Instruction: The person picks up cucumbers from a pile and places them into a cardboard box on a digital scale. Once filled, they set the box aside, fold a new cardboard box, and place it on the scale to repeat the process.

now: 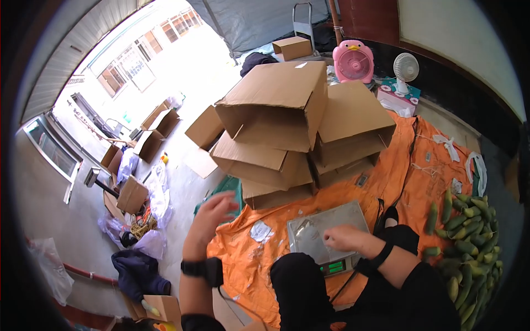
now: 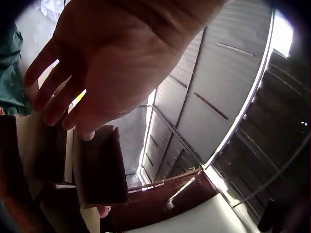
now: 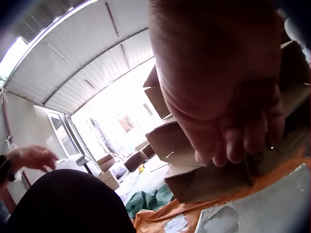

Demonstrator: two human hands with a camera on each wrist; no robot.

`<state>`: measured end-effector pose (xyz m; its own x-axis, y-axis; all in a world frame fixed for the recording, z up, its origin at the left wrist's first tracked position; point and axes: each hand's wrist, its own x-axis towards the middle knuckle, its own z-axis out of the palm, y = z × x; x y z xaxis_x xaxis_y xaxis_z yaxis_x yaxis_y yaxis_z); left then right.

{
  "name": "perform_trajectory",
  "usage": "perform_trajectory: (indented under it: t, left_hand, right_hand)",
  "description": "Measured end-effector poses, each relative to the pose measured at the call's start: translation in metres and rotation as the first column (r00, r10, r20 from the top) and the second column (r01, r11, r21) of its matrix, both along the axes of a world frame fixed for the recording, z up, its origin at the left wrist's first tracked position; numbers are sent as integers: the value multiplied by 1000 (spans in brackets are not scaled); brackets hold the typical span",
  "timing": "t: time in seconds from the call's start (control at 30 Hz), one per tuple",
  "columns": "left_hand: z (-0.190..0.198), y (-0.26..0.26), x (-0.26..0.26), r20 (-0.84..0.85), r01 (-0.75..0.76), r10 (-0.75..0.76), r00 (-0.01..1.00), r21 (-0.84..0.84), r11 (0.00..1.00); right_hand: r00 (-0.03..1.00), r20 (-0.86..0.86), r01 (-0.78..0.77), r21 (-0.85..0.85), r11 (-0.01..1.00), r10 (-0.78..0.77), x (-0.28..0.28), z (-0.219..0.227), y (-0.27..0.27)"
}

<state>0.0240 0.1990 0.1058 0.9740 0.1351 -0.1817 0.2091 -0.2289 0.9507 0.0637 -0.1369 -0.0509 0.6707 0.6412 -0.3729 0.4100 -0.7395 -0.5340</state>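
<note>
My left hand [image 1: 212,215] is raised in the air left of the scale, holding nothing, its fingers apart and slightly bent. In the left wrist view the same hand [image 2: 116,63] shows its palm, with cardboard boxes beyond the fingertips. Over the metal pan of a digital platform scale [image 1: 302,234] hovers my right hand [image 1: 348,238], empty, with fingers loosely curled. Green digits glow on the scale's display [image 1: 334,268] near my knees. Just beyond the scale rises a stack of open cardboard boxes [image 1: 270,83], lying on their sides.
An orange tarp [image 1: 403,176] lies under scale and boxes. Long green cucumbers [image 1: 469,237] are heaped at the right. A pink fan [image 1: 353,62] and a white fan [image 1: 407,69] stand behind. Bags and a dark garment [image 1: 138,276] lie to the left.
</note>
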Motion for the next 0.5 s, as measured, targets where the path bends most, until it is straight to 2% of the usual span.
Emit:
perform_trajectory:
  t: [0.07,0.13,0.2,0.23,0.27,0.33,0.4,0.5]
  left_hand:
    - [-1,-18,63,65,14,-5,998,-139,990]
    - [-6,-36,117,102,44,-25,994,-189,981]
    - [-10,-55,164,165,-9,75,983,-371,929]
    - [-11,-62,185,162,5,59,985,-373,928]
    - [-13,-68,203,153,-22,85,985,-375,927]
    - [-16,-80,234,136,-40,99,986,-380,924]
    - [-20,-89,262,95,-123,199,975,-513,849]
    - [-23,-95,296,67,-114,193,979,-605,788]
  right_hand:
    - [993,-12,-117,-4,993,117,-4,1,0]
    - [993,-34,-111,-25,994,110,-6,4,1]
    - [994,-54,-100,-44,994,98,-4,7,-1]
    - [993,-28,-113,15,993,113,-5,8,-3]
    - [992,-1,-127,74,989,128,-4,11,-4]
    - [992,-44,-114,69,991,117,-2,17,-6]
    - [992,-52,-110,75,991,114,-1,22,-9]
    - [992,-62,-103,80,991,108,1,29,-15]
